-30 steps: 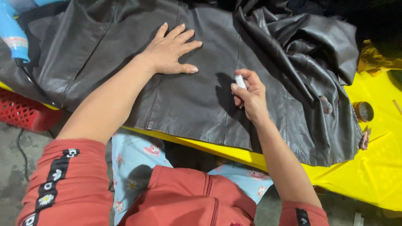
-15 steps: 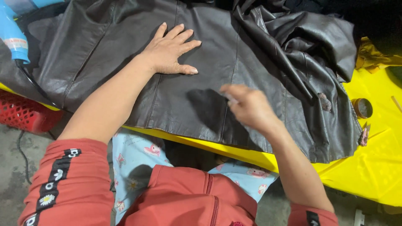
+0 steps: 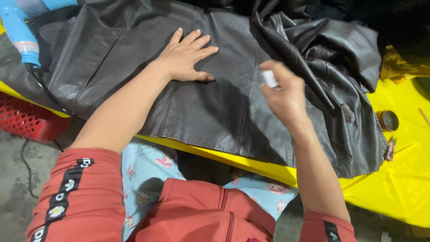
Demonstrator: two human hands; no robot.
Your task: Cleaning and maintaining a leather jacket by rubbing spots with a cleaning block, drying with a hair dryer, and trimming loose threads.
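Two hands on job: left hand (image 3: 186, 56) pressed flat, fingers spread, on dark leather jacket (image 3: 215, 103) over yellow table cover (image 3: 394, 188); right hand (image 3: 284, 94) raised above jacket, pinching small white piece (image 3: 269, 78); jacket centre smoothed, right side crumpled

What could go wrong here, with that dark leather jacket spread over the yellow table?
1. The dark brown leather jacket hangs over the yellow-covered table edge; only the flat left hand pins it, so it might slide.
2. The right hand pinches a small white object above the leather; dropped, it might mark it.
3. The small round brown tin sits close to the jacket's hem and could get knocked.
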